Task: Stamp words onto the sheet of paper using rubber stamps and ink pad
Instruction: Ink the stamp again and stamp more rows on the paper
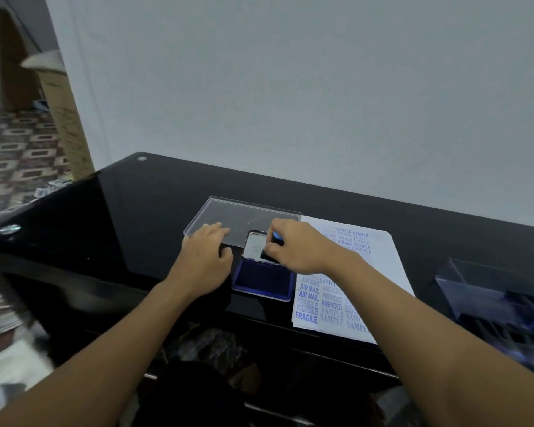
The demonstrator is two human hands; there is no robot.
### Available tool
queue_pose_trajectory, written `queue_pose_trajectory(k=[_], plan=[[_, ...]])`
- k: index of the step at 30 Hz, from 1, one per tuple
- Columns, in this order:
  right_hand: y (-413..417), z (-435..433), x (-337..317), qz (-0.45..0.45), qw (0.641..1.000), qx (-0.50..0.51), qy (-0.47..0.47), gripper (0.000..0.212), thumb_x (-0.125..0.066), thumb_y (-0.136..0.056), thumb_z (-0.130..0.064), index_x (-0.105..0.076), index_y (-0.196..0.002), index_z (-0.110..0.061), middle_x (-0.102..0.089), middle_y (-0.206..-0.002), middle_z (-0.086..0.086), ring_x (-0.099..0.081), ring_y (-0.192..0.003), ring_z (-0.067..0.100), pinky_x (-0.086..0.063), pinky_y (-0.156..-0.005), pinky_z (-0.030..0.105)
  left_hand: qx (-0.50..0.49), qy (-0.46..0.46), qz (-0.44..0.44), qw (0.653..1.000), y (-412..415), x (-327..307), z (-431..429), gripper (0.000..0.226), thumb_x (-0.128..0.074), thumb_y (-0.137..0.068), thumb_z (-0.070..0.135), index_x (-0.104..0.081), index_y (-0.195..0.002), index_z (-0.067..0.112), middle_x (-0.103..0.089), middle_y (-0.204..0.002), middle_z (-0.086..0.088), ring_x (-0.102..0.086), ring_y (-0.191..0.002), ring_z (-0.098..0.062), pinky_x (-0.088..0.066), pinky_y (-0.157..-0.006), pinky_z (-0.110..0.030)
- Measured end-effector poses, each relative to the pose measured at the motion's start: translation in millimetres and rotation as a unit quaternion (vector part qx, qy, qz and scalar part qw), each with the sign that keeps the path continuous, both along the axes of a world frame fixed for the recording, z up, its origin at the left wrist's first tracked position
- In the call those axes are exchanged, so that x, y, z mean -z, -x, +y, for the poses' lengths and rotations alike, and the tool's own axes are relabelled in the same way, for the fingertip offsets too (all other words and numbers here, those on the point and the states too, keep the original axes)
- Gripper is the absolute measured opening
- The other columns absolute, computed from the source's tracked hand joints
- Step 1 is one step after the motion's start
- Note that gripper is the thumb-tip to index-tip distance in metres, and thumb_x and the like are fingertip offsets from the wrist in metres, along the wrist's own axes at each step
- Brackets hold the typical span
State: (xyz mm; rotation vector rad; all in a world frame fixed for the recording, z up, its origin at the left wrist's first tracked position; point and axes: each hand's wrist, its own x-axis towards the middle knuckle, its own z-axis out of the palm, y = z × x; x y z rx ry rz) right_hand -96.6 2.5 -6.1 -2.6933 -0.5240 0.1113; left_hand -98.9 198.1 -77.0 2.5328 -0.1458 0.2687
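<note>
Glossy black desk, grey wall behind. Inking step, likely: grips blue-knobbed stamp in right hand over open ink pad; rests left hand, fingers relaxed, beside it. Next: calls for carrying to free space on crowded sheet, just right of pad.

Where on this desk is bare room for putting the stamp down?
Widest: the black desk left of the clear tray and left hand. Also the strip between the sheet of paper and the clear box. Crowded in the middle: ink pad, right hand with stamp, tray and sheet meet.
</note>
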Motion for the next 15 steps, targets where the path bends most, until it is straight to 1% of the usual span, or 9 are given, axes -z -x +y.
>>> queue_pose_trajectory(k=[2,5,8,11,15], plan=[[0.1,6.9,4.8,0.010,1.000,0.003,-0.004,0.010,-0.050,-0.098,-0.026,-0.054,-0.096,-0.017,-0.062,-0.096,0.004,-0.060,-0.080,0.020,-0.046,-0.064,0.031,-0.001,-0.025,0.009,1.000,-1.7,7.4,2.1,0.051,-0.041,-0.100,0.024,-0.038,-0.150,0.017,-0.027,-0.161,-0.001,-0.013,-0.151,-0.017,-0.008,-0.123,-0.047],[-1.6,17.3,12.0,0.020,1.000,0.012,-0.001,0.016,-0.046,-0.097,-0.029,-0.053,-0.094,-0.016,-0.062,-0.095,0.005,-0.060,-0.082,0.022,-0.046,-0.066,0.034,-0.005,-0.025,0.021,0.999,-2.2,16.5,5.1,0.050,-0.040,-0.102,0.027,-0.036,-0.151,0.020,-0.022,-0.162,0.001,-0.009,-0.152,-0.017,-0.004,-0.122,-0.049],[-3.2,23.9,16.5,0.024,1.000,0.008,0.002,0.015,-0.043,-0.097,-0.029,-0.049,-0.087,-0.020,-0.059,-0.089,0.003,-0.057,-0.076,0.020,-0.040,-0.060,0.032,-0.003,-0.036,0.019,0.999,-1.6,23.0,6.2,0.051,-0.039,-0.102,0.029,-0.034,-0.152,0.021,-0.022,-0.163,0.002,-0.008,-0.152,-0.016,-0.004,-0.122,-0.048],[-3.3,27.5,17.8,0.012,1.000,0.000,0.012,0.019,-0.044,-0.098,-0.028,-0.042,-0.080,-0.024,-0.055,-0.083,0.001,-0.053,-0.071,0.018,-0.036,-0.057,0.032,-0.007,-0.051,0.006,0.999,-0.4,27.3,6.6,0.052,-0.039,-0.102,0.030,-0.033,-0.153,0.021,-0.022,-0.163,0.004,-0.008,-0.152,-0.015,-0.007,-0.123,-0.047],[-4.4,30.3,20.8,0.005,1.000,0.000,0.018,0.016,-0.045,-0.098,-0.031,-0.045,-0.085,-0.021,-0.055,-0.084,0.003,-0.053,-0.070,0.019,-0.038,-0.060,0.034,-0.010,-0.065,0.002,0.998,-0.3,29.4,6.3,0.053,-0.038,-0.102,0.032,-0.031,-0.153,0.022,-0.022,-0.163,0.005,-0.007,-0.152,-0.015,-0.009,-0.123,-0.046]])
